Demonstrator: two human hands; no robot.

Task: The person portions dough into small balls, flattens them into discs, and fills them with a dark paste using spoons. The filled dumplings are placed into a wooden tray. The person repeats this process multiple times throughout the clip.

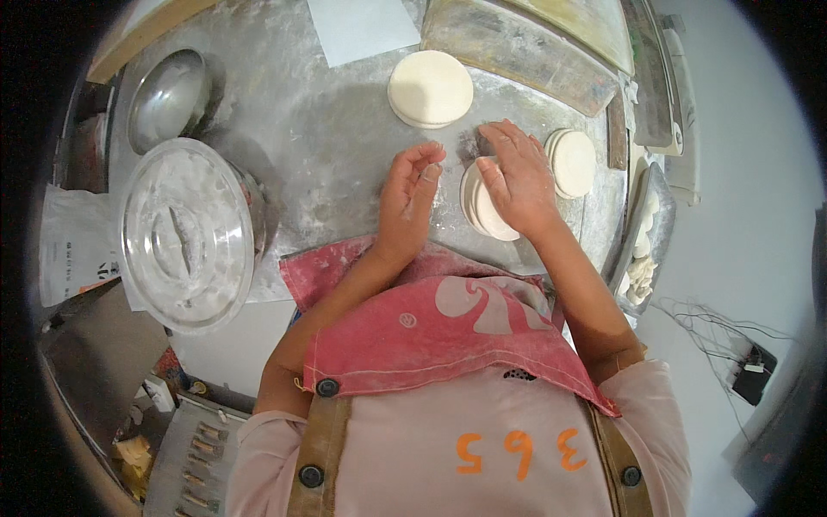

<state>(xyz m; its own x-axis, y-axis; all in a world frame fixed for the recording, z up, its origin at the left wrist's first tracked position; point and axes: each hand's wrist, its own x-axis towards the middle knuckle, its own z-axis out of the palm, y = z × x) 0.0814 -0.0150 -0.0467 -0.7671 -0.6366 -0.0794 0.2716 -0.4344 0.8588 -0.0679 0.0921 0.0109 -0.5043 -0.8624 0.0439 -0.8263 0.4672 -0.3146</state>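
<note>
My left hand [408, 197] hovers near the table's front edge, fingers bent and thumb close to the forefinger, with nothing seen in it. Palm down, my right hand [520, 181] is over a stack of round dough wrappers [479, 205] and covers part of it. Its fingers reach past the stack's far side; whether the palm presses on the dough is hidden. Just right of that hand sits a smaller stack of dough rounds [574, 163]. Farther back lies a larger pile of dough discs [430, 89]. Flour dusts both hands.
At left stand a lidded metal pot with a clear floury lid [187, 236] and a steel bowl [169, 100]. A white sheet [363, 29] and a floury clear bin [523, 58] lie at the back of the metal table [310, 142]. A tray [636, 258] holds dough pieces at right.
</note>
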